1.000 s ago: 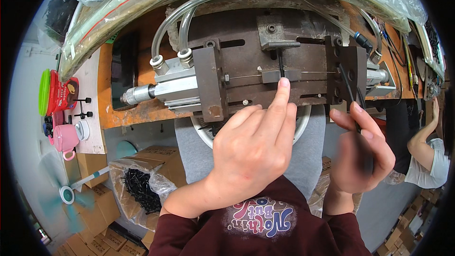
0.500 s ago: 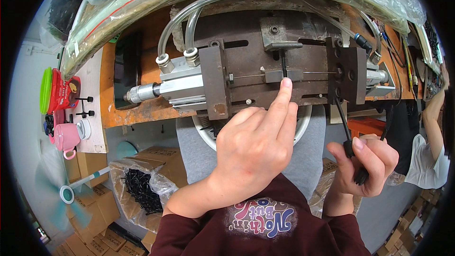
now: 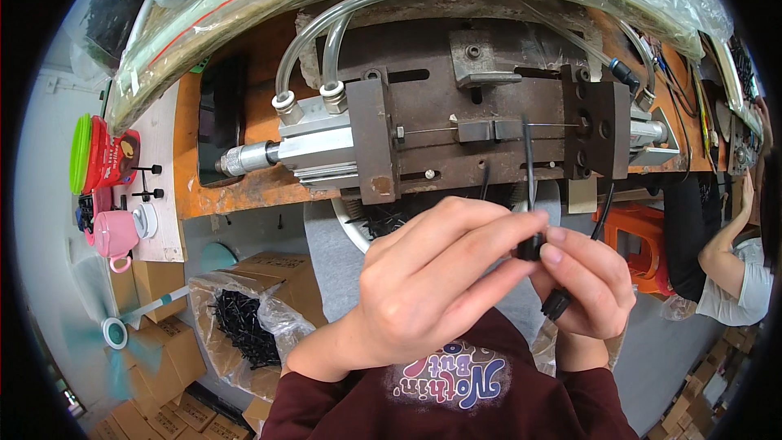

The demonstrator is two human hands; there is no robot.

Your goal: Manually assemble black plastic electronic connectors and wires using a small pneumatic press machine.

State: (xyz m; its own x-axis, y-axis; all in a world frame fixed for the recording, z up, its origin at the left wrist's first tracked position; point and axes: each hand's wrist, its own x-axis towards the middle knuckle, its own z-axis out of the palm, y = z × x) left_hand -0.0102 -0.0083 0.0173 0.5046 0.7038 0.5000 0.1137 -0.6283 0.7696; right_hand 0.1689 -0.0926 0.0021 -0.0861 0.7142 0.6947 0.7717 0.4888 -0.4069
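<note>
In front of the bench my left hand (image 3: 444, 277) is closed, its fingertips at the dark knob of a black rod (image 3: 529, 187) that points up toward the jig. A second thin black rod (image 3: 485, 183) sticks out beyond its fingers; the lower part is hidden. My right hand (image 3: 593, 283) is closed beside it, thumb and finger at the same knob. Another black knobbed piece (image 3: 555, 303) sits in its grip, and a black shaft (image 3: 604, 212) rises behind its fingers. Beyond both hands lies the dark metal jig (image 3: 423, 171), with a small slotted block (image 3: 481, 130) between two thin pins.
Air cylinders (image 3: 318, 147) with clear hoses (image 3: 305, 37) flank the jig. A phone-like black slab (image 3: 220, 122) lies left on the bench. Lower left stand a box of black parts (image 3: 244, 330) and a fan (image 3: 114, 334). An orange stool (image 3: 639, 236) and another person (image 3: 737, 269) are at right.
My left hand has drawn back from the slotted block, and the black rod is gone from its slot. My right hand has moved left with its black rods, and both hands now meet.
</note>
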